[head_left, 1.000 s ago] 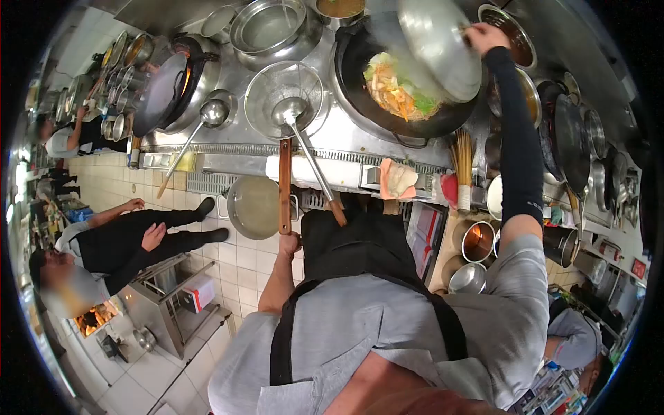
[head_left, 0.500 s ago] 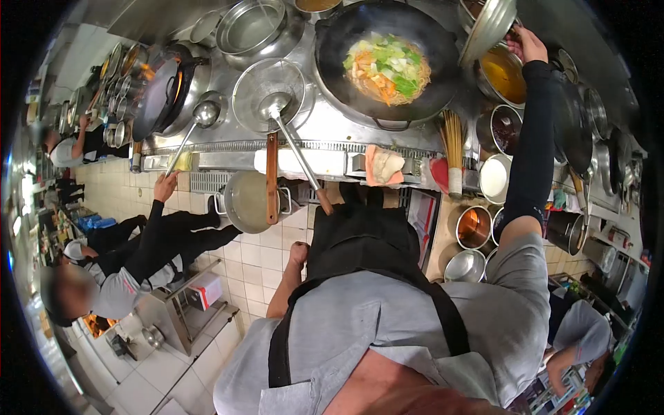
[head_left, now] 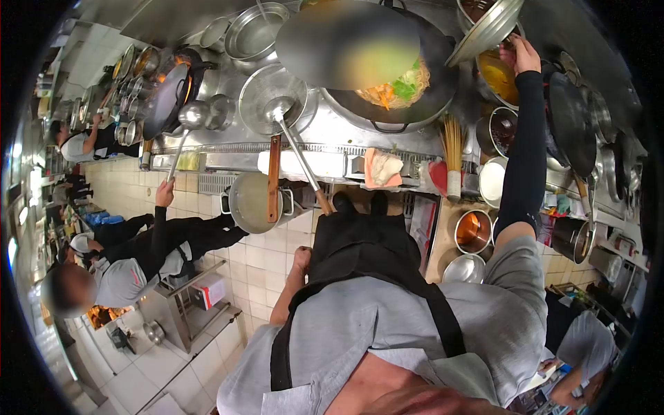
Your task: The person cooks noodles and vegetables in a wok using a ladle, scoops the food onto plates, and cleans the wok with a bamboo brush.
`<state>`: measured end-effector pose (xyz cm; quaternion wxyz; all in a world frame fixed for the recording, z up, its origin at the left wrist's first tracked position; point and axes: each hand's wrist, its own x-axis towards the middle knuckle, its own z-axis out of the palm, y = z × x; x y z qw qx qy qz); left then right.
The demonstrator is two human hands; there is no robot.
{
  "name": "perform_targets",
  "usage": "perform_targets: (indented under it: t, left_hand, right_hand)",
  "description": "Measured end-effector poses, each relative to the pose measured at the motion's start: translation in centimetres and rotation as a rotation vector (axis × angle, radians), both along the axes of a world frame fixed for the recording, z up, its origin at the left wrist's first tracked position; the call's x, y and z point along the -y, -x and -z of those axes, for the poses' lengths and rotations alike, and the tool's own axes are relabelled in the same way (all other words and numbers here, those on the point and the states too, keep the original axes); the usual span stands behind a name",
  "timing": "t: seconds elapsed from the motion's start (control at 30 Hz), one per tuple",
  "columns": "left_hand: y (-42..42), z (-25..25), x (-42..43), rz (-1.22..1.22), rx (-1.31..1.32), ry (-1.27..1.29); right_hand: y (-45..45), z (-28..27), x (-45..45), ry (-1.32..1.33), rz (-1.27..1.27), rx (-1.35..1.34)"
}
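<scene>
My right hand [head_left: 519, 55] is at the upper right, its fingers apart beside the metal lid [head_left: 487, 29]. The lid tilts on edge above the sauce containers, right of the black wok [head_left: 443, 86]. Noodles with carrot and green vegetables [head_left: 404, 88] lie in the wok; a blurred patch hides its left part. My left hand [head_left: 302, 258] hangs low beside my black apron [head_left: 366, 242], curled in a fist, with nothing visible in it. A ladle [head_left: 297, 149] rests in a wood-handled strainer [head_left: 274, 180] over the counter's front edge.
A co-worker [head_left: 131, 277] at the left holds another ladle [head_left: 183, 135] near a second wok [head_left: 166, 100]. A pot [head_left: 252, 200] stands below the counter edge. Right of the wok are a bamboo brush [head_left: 453, 155] and sauce containers [head_left: 498, 131]. Another person [head_left: 581, 339] is at the lower right.
The lid has moved right, off the wok, and now tilts more. My right hand has gone right with it, then slightly down. My left hand has left the strainer handle. The co-worker's ladle has risen.
</scene>
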<state>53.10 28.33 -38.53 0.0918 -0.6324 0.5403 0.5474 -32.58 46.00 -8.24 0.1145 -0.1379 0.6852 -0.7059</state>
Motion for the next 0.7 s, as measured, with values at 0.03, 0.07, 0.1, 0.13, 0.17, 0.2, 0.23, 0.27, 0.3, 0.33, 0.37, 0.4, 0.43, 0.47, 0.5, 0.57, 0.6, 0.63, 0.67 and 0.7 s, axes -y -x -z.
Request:
perform_targets:
  t: [0.03, 0.07, 0.1, 0.13, 0.17, 0.2, 0.23, 0.27, 0.3, 0.33, 0.37, 0.4, 0.43, 0.47, 0.5, 0.57, 0.6, 0.63, 0.67, 0.7]
  left_hand:
    - [-0.2, -0.2, 0.1, -0.009, -0.001, -0.004]
    - [-0.4, -0.4, 0.4, -0.017, -0.002, -0.008]
    - [-0.6, -0.4, 0.8, 0.03, 0.004, -0.019]
    - [-0.7, -0.5, 1.5, 0.079, 0.01, -0.029]
    - [-0.9, -0.5, 2.2, 0.132, 0.016, -0.04]
    - [-0.8, -0.6, 2.8, 0.146, 0.032, -0.031]
    - [-0.7, -0.5, 3.4, 0.163, 0.048, -0.023]
    - [-0.6, -0.5, 4.2, 0.184, 0.064, -0.016]
    - [-0.7, -0.3, 5.3, 0.295, 0.061, 0.015]
    - [-1.0, 0.3, 6.5, 0.408, 0.058, 0.045]
    - [-1.4, 1.1, 7.6, 0.521, 0.054, 0.074]
    - [-2.3, 3.2, 9.4, 0.837, -0.018, 0.201]
    - [-3.7, 6.2, 11.7, 1.156, -0.097, 0.326]
    - [-4.6, 7.9, 13.5, 1.477, -0.187, 0.45]
    - [-4.2, 6.9, 14.4, 1.244, -0.113, 0.354]
    - [-2.1, 2.1, 14.6, 0.822, 0.057, 0.152]
    - [-2.2, 0.9, 14.8, 0.477, -0.104, -0.057]
    - [-2.4, 1.2, 16.5, 0.474, -0.02, -0.191]
    - [-3.5, 2.0, 17.4, 0.431, -0.059, -0.227]
    - [-4.4, 2.9, 18.1, 0.365, -0.104, -0.257]
  right_hand:
    - [-0.6, 0.0, -0.3, 0.007, 0.005, -0.006]
    - [-1.4, 0.1, -0.8, 0.009, 0.014, 0.005]
    - [-2.4, 0.2, -1.4, 0.01, 0.026, 0.014]
    - [-3.4, 0.3, -2.0, 0.012, 0.04, 0.023]
    - [-4.7, 0.5, -2.7, 0.019, 0.039, 0.027]
    - [-6.2, 0.8, -3.6, 0.026, 0.042, 0.03]
    - [-8.2, 0.4, -4.5, 0.032, 0.048, 0.034]
    - [-10.6, 0.1, -5.5, -0.022, 0.071, 0.051]
    - [-12.6, 0.2, -7.0, -0.026, 0.06, 0.051]
    - [-14.6, 0.6, -8.4, -0.031, 0.05, 0.051]
    - [-16.9, 0.8, -9.7, -0.036, 0.041, 0.052]
    - [-19.5, 0.5, -10.7, -0.039, 0.025, 0.07]
    - [-21.9, 0.6, -12.1, -0.1, 0.024, 0.085]
    - [-24.8, 0.3, -13.0, -0.175, 0.021, 0.092]
    - [-27.9, -0.3, -13.6, -0.252, 0.026, 0.105]
    - [-34.6, -1.1, -14.8, -0.487, -0.038, 0.02]
    - [-37.2, -0.9, -15.5, -0.545, -0.164, -0.011]
    - [-40.3, 1.4, -15.9, -0.517, -0.094, -0.052]
    - [-43.4, 1.9, -15.8, -0.6, -0.125, 0.044]
    - [-47.0, 0.6, -14.2, -0.654, -0.113, 0.174]
